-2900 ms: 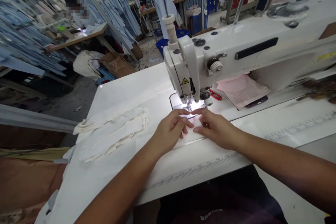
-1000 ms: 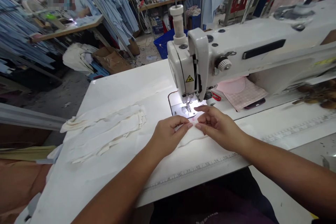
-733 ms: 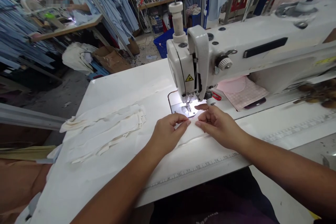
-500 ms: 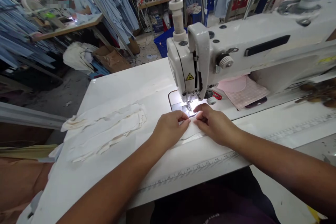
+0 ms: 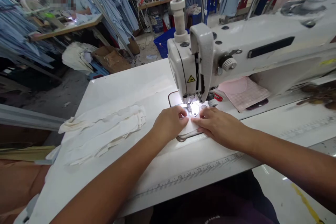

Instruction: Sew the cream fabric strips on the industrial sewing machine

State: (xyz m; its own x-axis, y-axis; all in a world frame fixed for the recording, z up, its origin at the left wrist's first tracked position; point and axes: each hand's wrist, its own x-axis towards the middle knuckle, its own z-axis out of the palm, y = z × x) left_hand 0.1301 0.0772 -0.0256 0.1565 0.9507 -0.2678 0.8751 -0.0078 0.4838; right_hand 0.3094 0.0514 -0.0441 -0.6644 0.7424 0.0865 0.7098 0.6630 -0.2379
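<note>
White fabric strip (image 5: 194,126) lies on the sewing table (image 5: 118,91) at lower centre of the frame, between the two hands, with its far end at the presser foot (image 5: 189,109) of the sewing machine (image 5: 223,54). The work area under the foot is lit.

Left hand (image 5: 168,124): rests on the strip just left of the foot, with the fingers curved. The fingertips are hidden, so a pinch cannot be confirmed. Right hand (image 5: 219,127): lies nearly flat on the strip with the fingers extended toward the left hand, pressing without a grip. The hands are just beside each other.

A stack of cream fabric strips (image 5: 105,134) lies on the table at left of centre, well apart from the hands. A ruler scale (image 5: 191,176) runs along the near table edge. Pink checked fabric (image 5: 243,92) and a dark phone (image 5: 257,103) lie behind the machine arm at right.

A blue crate (image 5: 168,40) stands on the floor beyond the table. A co-worker (image 5: 84,3) sits at a bench at upper left, among hanging blue garments (image 5: 112,3).
</note>
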